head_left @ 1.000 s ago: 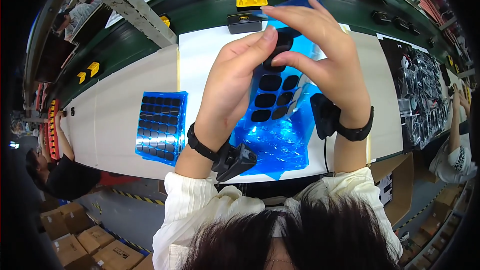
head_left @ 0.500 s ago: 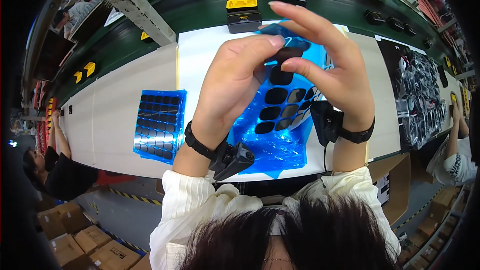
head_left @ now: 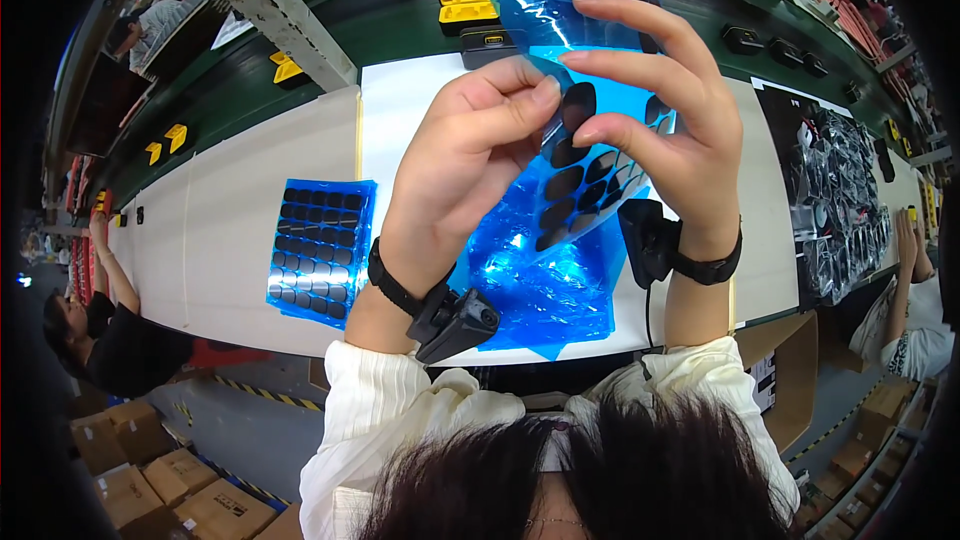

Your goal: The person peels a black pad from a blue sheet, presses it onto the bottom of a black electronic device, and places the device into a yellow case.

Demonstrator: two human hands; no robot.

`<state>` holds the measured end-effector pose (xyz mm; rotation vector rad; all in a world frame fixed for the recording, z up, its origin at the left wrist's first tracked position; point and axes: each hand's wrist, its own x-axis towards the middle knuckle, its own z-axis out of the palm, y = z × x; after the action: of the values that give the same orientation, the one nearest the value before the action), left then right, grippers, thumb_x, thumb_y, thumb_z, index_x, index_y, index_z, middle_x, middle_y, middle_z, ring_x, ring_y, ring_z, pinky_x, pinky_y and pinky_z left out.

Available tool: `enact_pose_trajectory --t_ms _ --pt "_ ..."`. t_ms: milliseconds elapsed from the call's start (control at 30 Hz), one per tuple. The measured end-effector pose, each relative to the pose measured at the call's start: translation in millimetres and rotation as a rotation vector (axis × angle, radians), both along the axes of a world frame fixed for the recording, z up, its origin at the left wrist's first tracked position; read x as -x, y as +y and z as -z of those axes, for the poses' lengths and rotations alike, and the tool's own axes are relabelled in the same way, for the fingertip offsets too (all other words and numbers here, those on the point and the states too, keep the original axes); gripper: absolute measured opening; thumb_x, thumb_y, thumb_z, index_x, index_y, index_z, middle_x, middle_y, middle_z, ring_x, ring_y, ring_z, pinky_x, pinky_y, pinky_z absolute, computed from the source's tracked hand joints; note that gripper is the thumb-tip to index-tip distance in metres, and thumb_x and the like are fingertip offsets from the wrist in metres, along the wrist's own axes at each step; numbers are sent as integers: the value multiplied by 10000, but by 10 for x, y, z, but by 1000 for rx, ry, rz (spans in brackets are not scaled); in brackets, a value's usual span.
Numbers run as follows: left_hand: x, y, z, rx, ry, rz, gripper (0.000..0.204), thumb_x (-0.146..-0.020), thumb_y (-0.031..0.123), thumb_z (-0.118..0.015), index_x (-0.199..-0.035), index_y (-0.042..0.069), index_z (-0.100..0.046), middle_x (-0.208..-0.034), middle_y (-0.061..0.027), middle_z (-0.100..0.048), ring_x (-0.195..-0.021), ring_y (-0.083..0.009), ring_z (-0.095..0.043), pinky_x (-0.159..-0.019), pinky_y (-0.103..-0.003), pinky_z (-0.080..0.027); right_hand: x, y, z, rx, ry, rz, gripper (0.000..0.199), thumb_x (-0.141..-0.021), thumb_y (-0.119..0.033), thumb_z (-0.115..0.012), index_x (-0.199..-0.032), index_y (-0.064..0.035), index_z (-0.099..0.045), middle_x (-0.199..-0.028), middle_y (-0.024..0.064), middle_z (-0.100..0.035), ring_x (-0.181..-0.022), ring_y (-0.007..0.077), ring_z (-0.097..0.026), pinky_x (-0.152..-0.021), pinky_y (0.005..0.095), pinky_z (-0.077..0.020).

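Note:
A translucent blue film sheet [head_left: 570, 15] with rows of black rounded-square stickers [head_left: 565, 183] is raised above the worktable, its far part standing up and curling. My left hand [head_left: 480, 135] pinches the sheet's left edge between thumb and forefinger. My right hand [head_left: 680, 130] is over the sheet's right side, thumb and fingers spread apart, the thumb tip close to the black stickers; whether it touches the film I cannot tell. Beneath lies a pile of crinkled blue film [head_left: 545, 305]. Left of it, a flat stack of blue sheets with black stickers [head_left: 318, 250] rests on the table.
Beyond the white work surface [head_left: 400, 90] runs a green conveyor belt [head_left: 390, 15]. An open yellow-lined black case [head_left: 468, 8] stands there, with several black cases [head_left: 775, 45] farther right. Bagged black parts [head_left: 840, 200] lie at right. A metal post [head_left: 270, 15] rises left. Co-workers sit at both sides.
The sheet's far part has swung up and unfolded, now hiding one black case. My left fingers stay pinched on its edge; my right fingers have shifted slightly over the film.

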<state>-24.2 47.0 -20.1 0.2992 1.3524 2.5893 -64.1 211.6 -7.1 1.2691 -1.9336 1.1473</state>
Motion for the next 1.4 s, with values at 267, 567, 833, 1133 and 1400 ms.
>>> enact_pose_trajectory --t_ms 267,567,833,1133,1400 --pt "24 -54 44 -175 -65 179 161 -797 111 -514 -906 -7 -530 -859 -50 -555 -801 -108 -523 -749 -239 -413 -12 -48 17 63 -78 -90 293 -602 -162 -676 -864 -42 -626 -1039 159 -535 -986 266 -506 -826 336 -395" --pt "55 -10 62 -159 -110 181 118 -805 93 -496 -870 3 -534 -849 -32 -554 -790 -83 -506 -749 -213 -390 13 -22 49 90 0 -110 211 -635 -135 -661 -821 -40 -626 -1028 171 -534 -1018 299 -479 -877 373 -356" --pt "152 -65 77 2 -38 -76 83 -813 110 -498 -824 28 -508 -796 -1 -536 -753 -59 -474 -717 -185 -366 -206 -63 -148 288 -45 -183 476 -593 -81 -691 -1033 4 -531 -1011 176 -539 -1004 285 -488 -880 382 -353" --pt "40 -11 24 -83 -78 -77 72 -829 105 -476 -802 42 -498 -791 3 -527 -731 -53 -473 -681 -185 -376 -48 -195 88 40 73 -96 695 -583 -12 -692 -1200 11 -372 -836 119 -601 -901 206 -538 -838 339 -381" --pt "86 9 101 -179 -152 61 84 -839 105 -458 -823 34 -499 -806 -3 -540 -759 -64 -500 -714 -202 -399 -109 -165 86 160 48 -116 731 -576 22 -689 -1211 51 -328 -772 105 -608 -854 228 -553 -873 365 -352"
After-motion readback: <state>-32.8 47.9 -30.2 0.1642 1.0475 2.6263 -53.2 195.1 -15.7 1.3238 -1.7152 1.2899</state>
